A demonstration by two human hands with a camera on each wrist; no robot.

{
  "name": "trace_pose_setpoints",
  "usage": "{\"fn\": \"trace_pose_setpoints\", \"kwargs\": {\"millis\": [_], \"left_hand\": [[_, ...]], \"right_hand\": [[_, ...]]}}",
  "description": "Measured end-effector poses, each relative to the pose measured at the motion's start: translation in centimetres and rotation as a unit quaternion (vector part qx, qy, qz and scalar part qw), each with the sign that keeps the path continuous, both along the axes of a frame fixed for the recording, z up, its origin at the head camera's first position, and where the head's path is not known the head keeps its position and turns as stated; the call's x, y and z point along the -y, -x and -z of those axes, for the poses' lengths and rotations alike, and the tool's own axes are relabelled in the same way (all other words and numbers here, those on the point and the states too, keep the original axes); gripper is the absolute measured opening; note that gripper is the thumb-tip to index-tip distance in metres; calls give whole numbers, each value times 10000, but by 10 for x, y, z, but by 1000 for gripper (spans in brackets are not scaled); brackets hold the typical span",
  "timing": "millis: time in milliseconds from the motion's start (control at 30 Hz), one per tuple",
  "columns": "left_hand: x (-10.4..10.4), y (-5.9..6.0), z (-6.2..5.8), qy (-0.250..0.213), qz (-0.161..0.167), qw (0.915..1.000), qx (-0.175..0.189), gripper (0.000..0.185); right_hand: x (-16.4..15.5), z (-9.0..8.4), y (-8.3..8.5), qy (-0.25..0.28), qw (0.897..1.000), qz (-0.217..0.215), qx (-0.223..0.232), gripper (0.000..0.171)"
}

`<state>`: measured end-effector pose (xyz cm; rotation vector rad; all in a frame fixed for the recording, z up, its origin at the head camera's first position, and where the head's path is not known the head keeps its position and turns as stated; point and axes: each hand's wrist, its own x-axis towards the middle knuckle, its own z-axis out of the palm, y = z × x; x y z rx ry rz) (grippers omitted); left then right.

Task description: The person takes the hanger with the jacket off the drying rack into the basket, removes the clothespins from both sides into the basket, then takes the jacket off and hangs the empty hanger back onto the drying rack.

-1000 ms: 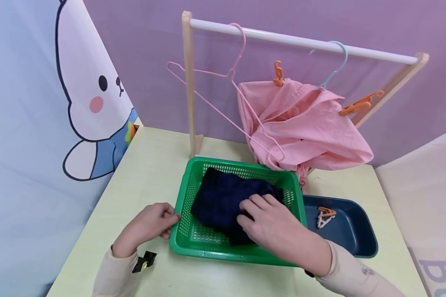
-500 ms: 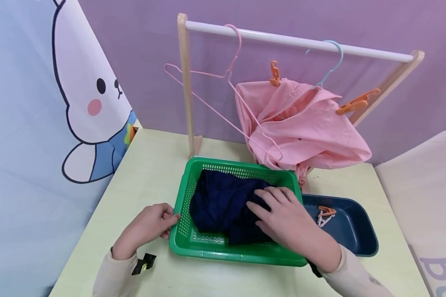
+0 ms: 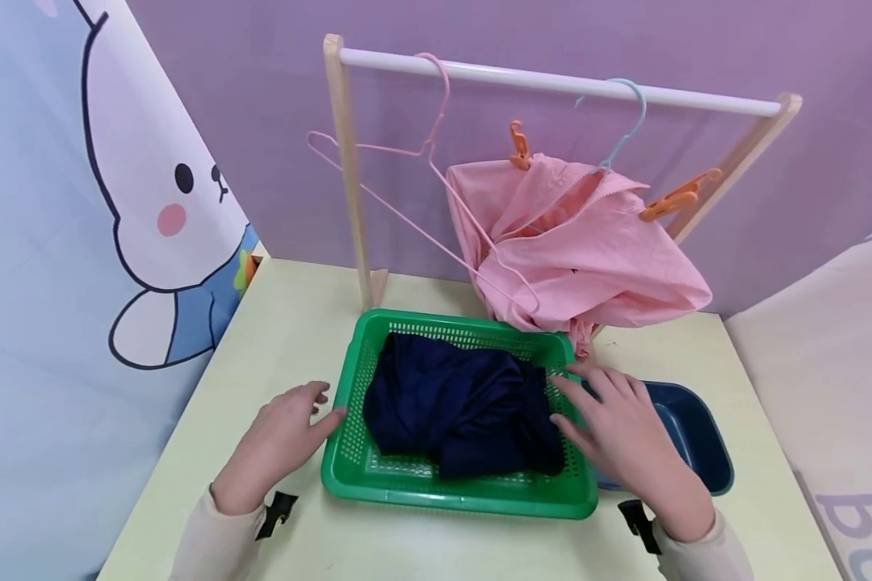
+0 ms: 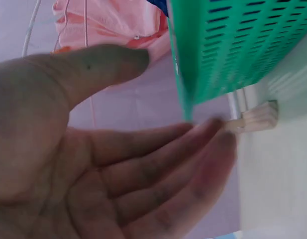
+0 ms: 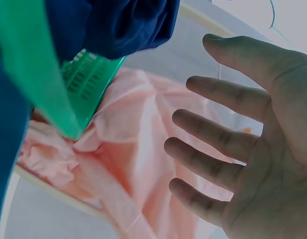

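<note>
Hands: right hand (image 3: 625, 428) withdrawn from dark garment (image 3: 458, 403) to basket (image 3: 443, 492) right rim; left hand (image 3: 283, 436) at left rim; both open, nothing gripped.

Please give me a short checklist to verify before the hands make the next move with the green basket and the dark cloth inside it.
1. Left hand free, fingers straight beside the green basket: ok.
2. Right hand free, open by the basket's right wall: ok.
3. Dark blue cloth lies wholly inside the basket: ok.
4. Pink hanger on the rail bare: ok.
5. Pink garment clipped with orange pegs: ok.
6. Pegs left in the blue tray: cannot tell, hand covers it.
</note>
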<state>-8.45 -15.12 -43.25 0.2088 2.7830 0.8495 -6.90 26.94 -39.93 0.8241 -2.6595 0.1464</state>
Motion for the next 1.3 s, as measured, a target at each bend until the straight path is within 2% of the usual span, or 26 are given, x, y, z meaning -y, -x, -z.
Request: {"fn": "trace_pose_setpoints", "kwargs": {"millis": [67, 133, 333, 433, 533, 600, 667, 767, 900, 1000, 1100, 1200, 1300], "left_hand": [[-5, -1, -4, 71, -35, 9992, -403, 57], [-10, -2, -7, 34, -23, 9972, -745, 60], [-23, -2, -11, -143, 175, 9899, -1400, 62], [-26, -1, -14, -165, 259, 9868, -1590, 63], [-30, 1, -20, -177, 335, 9827, -1814, 63], [-32, 4, -26, -174, 414, 9787, -2005, 62], [-36, 7, -34, -162, 504, 9744, -2186, 61], [-43, 13, -47, -135, 665, 9684, -2401, 60], [-54, 22, -67, -170, 861, 9622, -2577, 61], [-66, 29, -80, -239, 1020, 9583, -2658, 61], [-77, 38, -90, -335, 1183, 9527, -2779, 60], [-87, 48, -96, -520, 1336, 9419, -3036, 56], [-94, 58, -103, -721, 1439, 9267, -3396, 51]], "right_hand": [[-5, 2, -1, 133, 9998, 144, -4, 69], [-9, 3, -1, 222, 9994, 264, 7, 70], [-18, 2, -2, 471, 9980, 415, 52, 43], [-21, -3, 0, 677, 9964, 498, -50, 39], [-26, -13, 7, 907, 9934, 579, -391, 47], [-31, -23, 15, 1002, 9905, 595, -728, 58], [-37, -34, 24, 1096, 9863, 617, -1067, 52], [-47, -52, 39, 1222, 9788, 765, -1456, 31], [-55, -72, 59, 1533, 9655, 1237, -1702, 22], [-58, -82, 73, 1729, 9558, 1633, -1728, 22], [-60, -90, 84, 1790, 9512, 1909, -1637, 25], [-61, -94, 91, 1745, 9517, 2070, -1448, 25], [-61, -95, 96, 1677, 9530, 2203, -1228, 23]]}}
